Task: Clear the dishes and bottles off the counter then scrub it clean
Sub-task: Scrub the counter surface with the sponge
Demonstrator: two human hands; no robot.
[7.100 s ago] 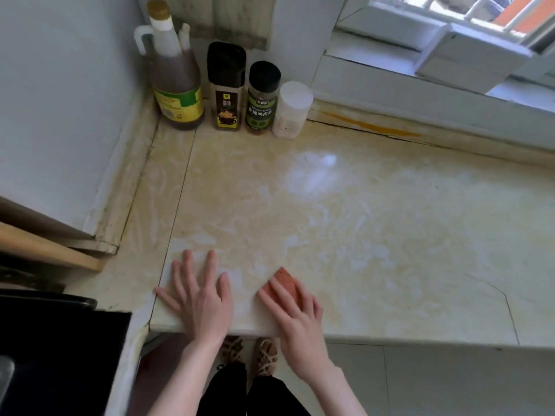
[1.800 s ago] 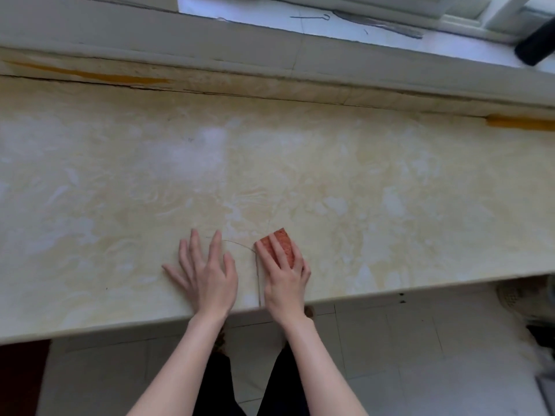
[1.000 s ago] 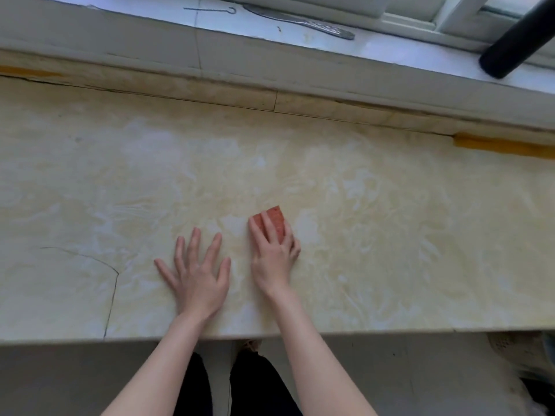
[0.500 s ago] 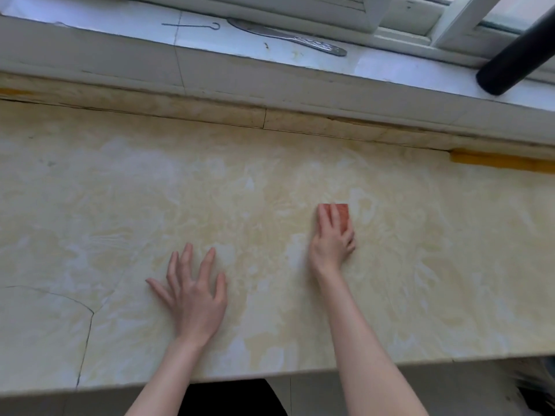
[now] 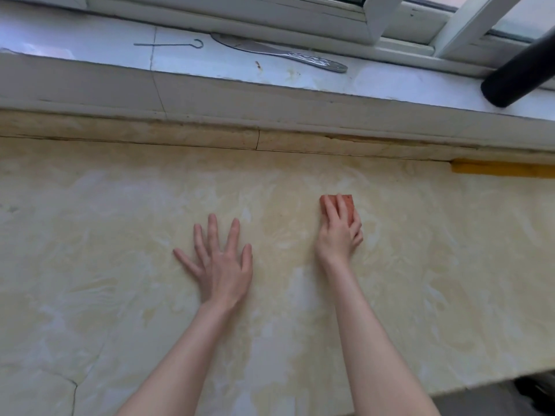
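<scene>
Cream marbled stone counter (image 5: pixel 90 235), smeared with white streaks, hairline crack (image 5: pixel 72 388) at lower left. Thin wire hook (image 5: pixel 171 44) on the white sill behind. Left hand (image 5: pixel 220 271) flat on the stone, fingers splayed wide, holding nothing. Flat metal utensil (image 5: pixel 282 55) lies on the sill. Right hand (image 5: pixel 339 232) holds the small orange-red rough sponge (image 5: pixel 348 202) mid-counter, fingers over its top and side. Bare stone all round. Yellow strip (image 5: pixel 501 169) along the back edge; black cylinder (image 5: pixel 519 70) far right; the counter's front edge shows at lower right.
</scene>
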